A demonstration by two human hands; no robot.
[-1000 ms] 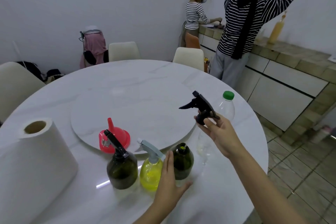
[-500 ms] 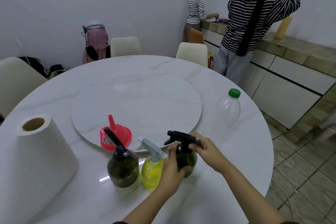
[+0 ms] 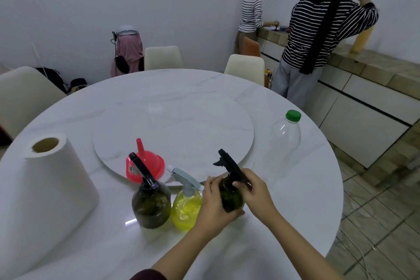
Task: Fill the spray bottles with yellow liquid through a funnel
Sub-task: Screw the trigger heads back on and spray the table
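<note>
Dim, cool, even indoor light leaves only soft shadows. A small white glare streak marks the glossy counter (image 3: 295,223) beside the dark spray bottle (image 3: 151,206). Wide-angle distortion bends the edges; detail is slightly soft.

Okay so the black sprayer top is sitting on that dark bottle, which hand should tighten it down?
The right hand. It already grips the black sprayer head at the neck, so it can probably twist from there. The left hand wraps the dark bottle and is better placed to steady it on the table.

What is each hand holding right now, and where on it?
The left hand grips the dark green bottle round its body; the right hand grips its black spray head at the collar.
</note>
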